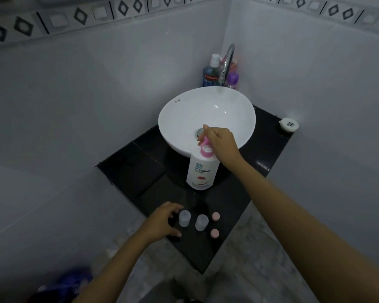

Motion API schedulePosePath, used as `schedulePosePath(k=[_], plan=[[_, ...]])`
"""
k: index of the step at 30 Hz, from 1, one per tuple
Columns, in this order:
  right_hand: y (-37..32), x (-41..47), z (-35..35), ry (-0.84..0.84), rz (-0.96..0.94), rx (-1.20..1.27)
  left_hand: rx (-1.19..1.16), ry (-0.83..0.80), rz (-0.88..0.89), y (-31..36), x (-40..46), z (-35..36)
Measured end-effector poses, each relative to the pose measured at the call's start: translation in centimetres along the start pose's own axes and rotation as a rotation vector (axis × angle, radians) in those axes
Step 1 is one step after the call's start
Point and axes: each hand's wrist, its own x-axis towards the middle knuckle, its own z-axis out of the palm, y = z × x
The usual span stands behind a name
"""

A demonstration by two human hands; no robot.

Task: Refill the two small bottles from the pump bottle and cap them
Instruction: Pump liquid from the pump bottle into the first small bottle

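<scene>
A white pump bottle [201, 171] with a pink pump head [206, 149] stands on the black counter [129, 162] in front of the basin. My right hand [221, 143] is closed around the pump head from the right. Two small frosted bottles, one on the left [184, 218] and one on the right [201, 222], stand uncapped near the counter's front corner. Two pink caps lie to their right, one farther back [215, 216] and one nearer [214, 233]. My left hand [162, 221] rests on the counter just left of the left small bottle, fingers spread, holding nothing.
A white round basin [177, 119] fills the middle of the counter, with a chrome tap [227, 60] behind it. A blue mouthwash bottle [210, 73] and a purple bottle [232, 79] stand in the back corner. A small white round object [288, 124] sits at the counter's right edge.
</scene>
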Motion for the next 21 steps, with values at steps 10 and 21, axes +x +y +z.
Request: schedulePosePath(k=[10,21], plan=[[0.0,0.0,0.2,0.012,0.000,0.043,-0.038,0.147,0.070,-0.2,0.5,2.1],[-0.9,0.7,-0.5,-0.059,0.041,0.034,-0.250,0.341,0.123,3.8,-0.2,-1.9]])
